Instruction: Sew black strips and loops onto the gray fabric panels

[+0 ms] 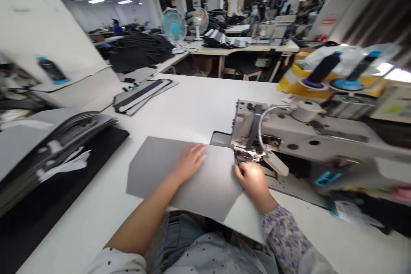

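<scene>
A flat grey panel with angled corners (218,184) lies on the white table, its right edge at the needle area of a sewing machine (257,130). My left hand (190,162) rests flat on top of the panel, fingers stretched out. At the panel's right edge, close below the presser foot, my right hand (253,180) is closed with thumb and forefinger pinched on the edge. A dark narrow strip shows by those fingertips; its exact course is hidden by the hand and the machine parts.
To the left, a stack of grey panels (58,137) lies on a black sheet (105,145). Dark-edged pieces (141,96) lie farther back. Thread cones (324,68) stand behind the machine, beside a yellow bag (293,77). Fans (174,28) and other workstations fill the background.
</scene>
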`<state>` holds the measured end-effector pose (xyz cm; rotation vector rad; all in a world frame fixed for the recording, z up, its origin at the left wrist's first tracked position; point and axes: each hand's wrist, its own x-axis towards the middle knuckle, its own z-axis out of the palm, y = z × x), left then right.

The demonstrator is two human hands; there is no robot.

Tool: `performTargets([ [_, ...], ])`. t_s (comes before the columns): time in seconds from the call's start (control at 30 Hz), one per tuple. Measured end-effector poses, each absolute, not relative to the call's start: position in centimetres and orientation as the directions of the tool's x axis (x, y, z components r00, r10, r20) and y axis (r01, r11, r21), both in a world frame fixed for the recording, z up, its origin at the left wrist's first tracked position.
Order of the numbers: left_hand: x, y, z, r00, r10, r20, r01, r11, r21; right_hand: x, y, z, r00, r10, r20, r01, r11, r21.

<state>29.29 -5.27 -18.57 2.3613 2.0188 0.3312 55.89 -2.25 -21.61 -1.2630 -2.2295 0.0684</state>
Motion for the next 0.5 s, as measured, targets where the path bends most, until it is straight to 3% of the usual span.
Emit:
performTargets([
  [0.1, 18.9, -9.9, -15.8, -0.358, 0.901, 0.246, 0.924, 0.380, -0.046, 56.2, -2.3, -22.0, -0.424, 0.786, 0.450, 0.758, 0.580, -0.298],
  [0.17, 12.8, -14.0, -14.1, -0.626, 0.668, 0.402, 0.707, 0.704, -0.069, 56.3, -2.4, -22.3, -0.436, 0.777, 0.455, 0.751, 0.592, -0.293],
  [0.2, 10.3, -16.1, -13.4, -0.707, 0.582, 0.403, 0.615, 0.787, -0.057, 56.3, -2.4, -22.4, -0.438, 0.773, 0.458, 0.747, 0.597, -0.293],
  [0.4, 4.5, -22.3, -10.6, -0.792, 0.603, 0.101, 0.598, 0.798, -0.071, 56.3, -2.7, -22.7, -0.433, 0.777, 0.457, 0.739, 0.596, -0.313],
  [0.5, 6.0, -22.3, -9.1, -0.743, 0.594, 0.307, 0.618, 0.786, -0.026, 56.3, -2.7, -22.7, -0.433, 0.790, 0.435, 0.731, 0.590, -0.344],
])
